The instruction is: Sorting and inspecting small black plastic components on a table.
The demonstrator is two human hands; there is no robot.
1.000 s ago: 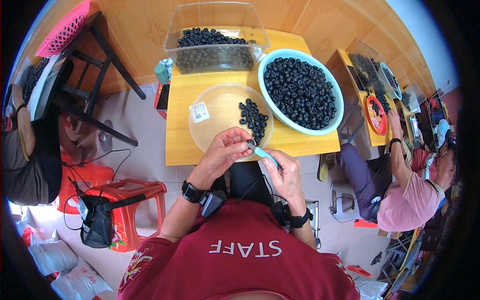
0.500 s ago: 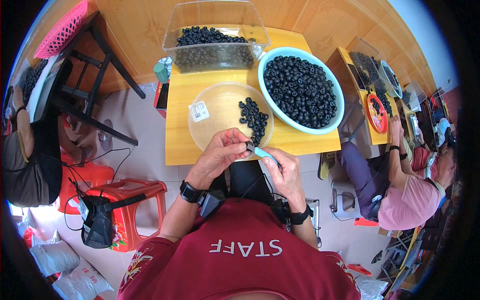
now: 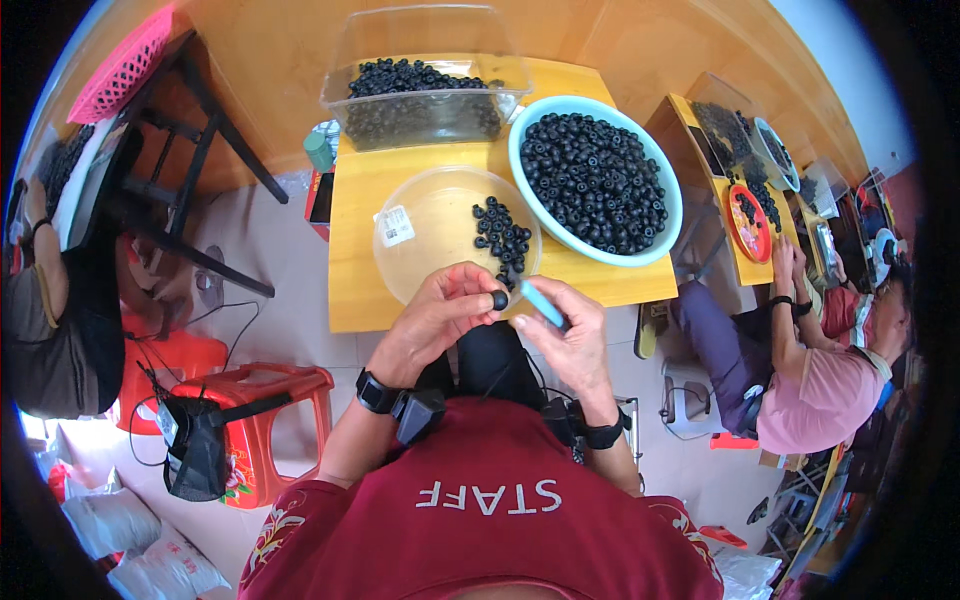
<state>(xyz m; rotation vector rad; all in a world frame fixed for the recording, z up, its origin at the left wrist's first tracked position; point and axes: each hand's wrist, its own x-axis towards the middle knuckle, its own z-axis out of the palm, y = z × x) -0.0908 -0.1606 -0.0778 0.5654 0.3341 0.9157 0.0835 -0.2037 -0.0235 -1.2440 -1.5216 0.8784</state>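
Between the fingertips of my left hand (image 3: 452, 305) is a small round black part (image 3: 499, 299). My right hand (image 3: 568, 325) grips a knife (image 3: 542, 303) by its turquoise handle, the short blade tip pointing up and left, a little apart from the part. Both hands are over the front edge of the table. Just beyond them, a round translucent tray (image 3: 420, 255) holds a small cluster of black ring-shaped parts (image 3: 500, 235) on its right side. Right of it stands a light-blue basin (image 3: 672, 225) heaped with the same black parts.
A clear plastic box (image 3: 430, 35) with more black parts sits at the back of the yellow table (image 3: 350, 290). Red stools (image 3: 262, 450) and a black stand (image 3: 190, 140) are at left. A person in pink (image 3: 820, 400) works at right; another person's arm (image 3: 48, 265) shows at left.
The knife has come away from the black part and moved slightly right and tilted. The part has turned in my left fingers. The whole view has shifted slightly.
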